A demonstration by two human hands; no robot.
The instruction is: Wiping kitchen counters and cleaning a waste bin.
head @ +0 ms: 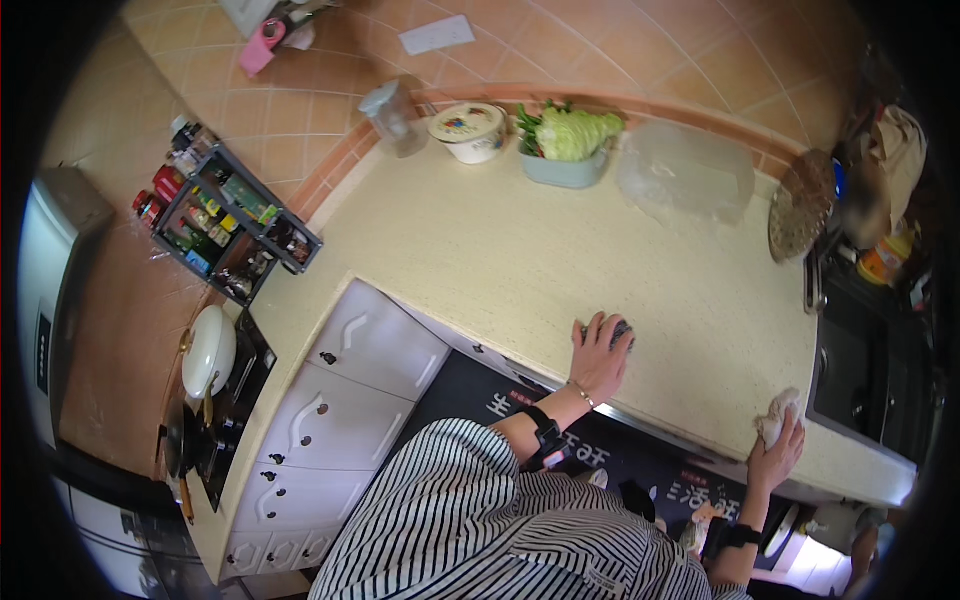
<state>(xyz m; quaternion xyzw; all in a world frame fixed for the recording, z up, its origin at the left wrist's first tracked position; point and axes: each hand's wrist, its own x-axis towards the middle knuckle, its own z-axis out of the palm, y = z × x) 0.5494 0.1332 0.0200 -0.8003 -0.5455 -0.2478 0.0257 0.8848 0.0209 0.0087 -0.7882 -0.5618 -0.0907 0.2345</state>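
My left hand [600, 358] presses a dark grey scouring pad [621, 335] onto the pale speckled countertop [480, 247], near its front edge. The pad shows between and beside my fingers. My right hand [778, 453] holds a crumpled whitish cloth [772, 421] on the counter at the right, beside the edge of the dark sink.
Along the back wall stand a clear pitcher [394, 120], a lidded enamel bowl [469, 133], a tub [562, 169] of green vegetables and a translucent plastic sheet or bag [686, 172]. A spice rack [225, 225] and stove [244, 375] are left; a sink [855, 367] is right.
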